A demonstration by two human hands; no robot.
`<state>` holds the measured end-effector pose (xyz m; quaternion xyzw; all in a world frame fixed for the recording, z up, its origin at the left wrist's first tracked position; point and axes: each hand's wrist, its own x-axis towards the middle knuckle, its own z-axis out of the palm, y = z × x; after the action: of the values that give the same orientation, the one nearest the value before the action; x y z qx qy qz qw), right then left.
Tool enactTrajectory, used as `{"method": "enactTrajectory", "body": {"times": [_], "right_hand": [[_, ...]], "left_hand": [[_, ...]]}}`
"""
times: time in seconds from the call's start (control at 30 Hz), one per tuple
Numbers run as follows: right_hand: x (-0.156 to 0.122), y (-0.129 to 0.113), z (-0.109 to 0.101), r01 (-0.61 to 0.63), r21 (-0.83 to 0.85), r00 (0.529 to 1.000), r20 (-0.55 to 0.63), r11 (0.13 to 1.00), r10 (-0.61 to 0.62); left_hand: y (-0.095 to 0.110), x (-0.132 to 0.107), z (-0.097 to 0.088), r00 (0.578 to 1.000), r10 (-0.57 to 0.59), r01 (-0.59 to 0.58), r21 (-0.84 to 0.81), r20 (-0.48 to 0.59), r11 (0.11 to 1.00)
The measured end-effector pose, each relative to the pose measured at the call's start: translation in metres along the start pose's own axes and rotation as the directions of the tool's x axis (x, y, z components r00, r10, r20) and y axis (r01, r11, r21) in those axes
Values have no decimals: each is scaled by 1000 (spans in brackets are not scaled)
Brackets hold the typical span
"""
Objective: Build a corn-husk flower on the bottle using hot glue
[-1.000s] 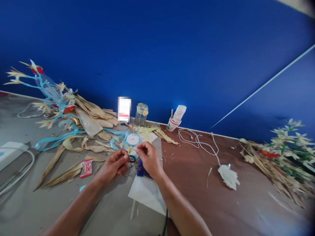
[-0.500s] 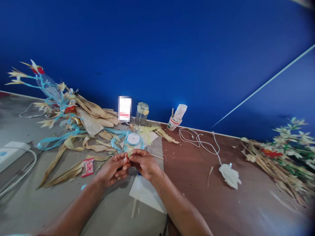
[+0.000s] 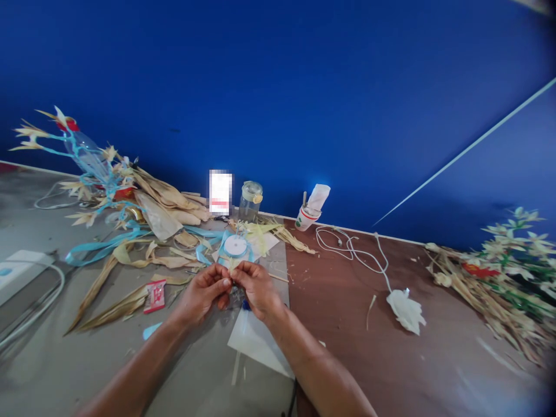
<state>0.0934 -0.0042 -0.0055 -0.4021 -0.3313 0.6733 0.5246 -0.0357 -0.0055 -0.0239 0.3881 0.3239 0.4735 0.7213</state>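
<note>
My left hand (image 3: 209, 291) and my right hand (image 3: 256, 288) meet over the table, thumbs and fingers pinched round a small pale piece of corn husk (image 3: 233, 264). Its tip stands up between the fingertips; the rest is covered by them. Just beyond the hands lies a white spool of light blue ribbon (image 3: 235, 246). Yellowish husk strips (image 3: 263, 234) are spread behind the spool. Under my right wrist is a white sheet (image 3: 256, 341).
Dried husks (image 3: 169, 200) and a bottle with blue-stemmed husk flowers (image 3: 89, 156) fill the left. A glass jar (image 3: 251, 202), a paper cup (image 3: 307, 218) and a white cable (image 3: 354, 246) lie along the wall. Right stands a flower bunch (image 3: 512, 249).
My left hand has shifted slightly, its fingers curling in more and its thumb lower. The pale husk piece now shows more upright between the fingertips.
</note>
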Motion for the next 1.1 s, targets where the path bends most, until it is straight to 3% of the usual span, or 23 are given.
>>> {"method": "enactTrajectory", "body": {"times": [0.17,0.43,0.7,0.87,1.1], "right_hand": [[-1,-3,1,-13,50,1000,-11,999,14],[0,-5,1,-75,97,996,-40,992,79],[-1,-2,5,-27,43,996,-84,999,30],[0,0,2,-73,81,996,-52,994,77],[4,0,-3,-113,182,994,13,977,113]], "left_hand": [[4,-2,5,997,0,-4,-61,-74,998],[8,0,3,997,-26,16,-133,-75,991],[1,3,4,992,22,-17,43,-125,999],[-3,4,-1,997,30,-25,68,-73,997],[5,-1,-5,990,-115,118,-29,81,993]]}}
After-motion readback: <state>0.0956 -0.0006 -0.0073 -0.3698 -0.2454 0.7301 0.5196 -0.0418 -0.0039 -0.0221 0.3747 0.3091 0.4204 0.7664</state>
